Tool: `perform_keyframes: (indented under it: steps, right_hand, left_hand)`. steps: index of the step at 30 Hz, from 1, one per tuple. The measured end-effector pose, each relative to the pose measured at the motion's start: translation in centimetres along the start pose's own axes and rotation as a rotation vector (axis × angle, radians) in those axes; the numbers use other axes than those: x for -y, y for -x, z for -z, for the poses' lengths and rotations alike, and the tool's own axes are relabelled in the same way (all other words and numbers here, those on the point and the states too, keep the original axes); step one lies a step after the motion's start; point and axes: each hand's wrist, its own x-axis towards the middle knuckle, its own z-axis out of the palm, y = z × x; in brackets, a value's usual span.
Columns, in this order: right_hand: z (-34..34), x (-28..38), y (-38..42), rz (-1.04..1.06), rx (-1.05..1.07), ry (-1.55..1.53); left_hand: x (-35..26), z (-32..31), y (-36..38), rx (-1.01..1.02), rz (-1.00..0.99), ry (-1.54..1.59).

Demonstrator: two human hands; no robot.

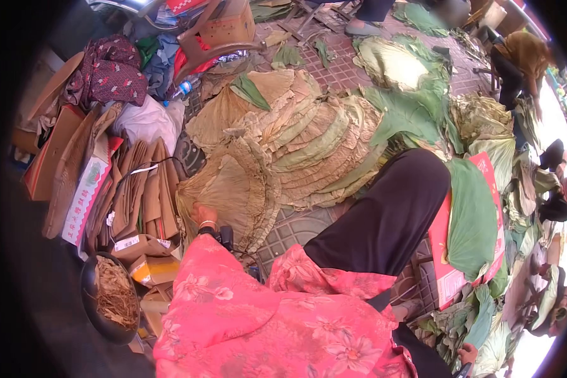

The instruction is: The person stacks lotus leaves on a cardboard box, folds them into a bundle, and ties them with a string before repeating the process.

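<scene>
My left hand [205, 215], with a bracelet and a dark watch at the wrist, is at the near edge of a bundle of dried lotus leaves [230, 183]. Its fingers look closed on the brown leaf edge, though partly hidden. Low at the right, my right hand [467, 354] has curled fingers around something dark at the frame's bottom, too little visible to name. Loose greenish leaves [484, 318] lie beside it. A large fanned pile of dried leaves [324, 148] spreads over the paving before me. By my knee, a green leaf [472, 217] rests on red cardboard [444, 268].
Folded cardboard [142, 189] stands at the left, near a black pan [110, 299] holding shredded brown material. Behind are a white bag [148, 123], a patterned cloth bundle [110, 69] and a wooden stool [201, 47]. Other people sit at the right among leaf piles.
</scene>
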Motion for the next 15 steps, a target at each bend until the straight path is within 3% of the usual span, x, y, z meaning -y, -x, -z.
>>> perform_keyframes:
  steps: [3, 6, 9, 10, 11, 13, 15]
  right_hand:
    - [-0.1, 1.3, 0.5, -0.023, 0.022, 0.039]
    - [-0.4, 5.5, 3.2, -0.062, 0.016, 0.06]
    - [-0.7, 7.3, 4.8, -0.076, -0.006, 0.034]
    - [-0.7, 7.3, 4.8, -0.075, -0.011, 0.017]
    - [-0.7, 7.0, 4.6, -0.074, -0.002, 0.026]
    - [-0.6, 6.7, 4.1, -0.075, 0.019, 0.037]
    - [0.3, 6.3, 2.6, -0.013, -0.003, 0.136]
  left_hand:
    - [3.9, -2.3, -2.1, 0.032, -0.206, 0.18]
    - [2.9, -2.5, -2.3, -0.079, -0.085, 0.247]
    - [1.1, -3.4, -3.9, -0.06, 0.013, 0.27]
    - [0.2, -3.6, -4.3, -0.088, -0.058, 0.4]
    - [-1.4, -3.4, -4.6, -0.118, -0.132, 0.532]
    - [-8.4, 3.6, -0.8, -0.069, -0.315, 0.788]
    - [-14.7, 6.0, -0.8, -0.053, -0.377, 0.866]
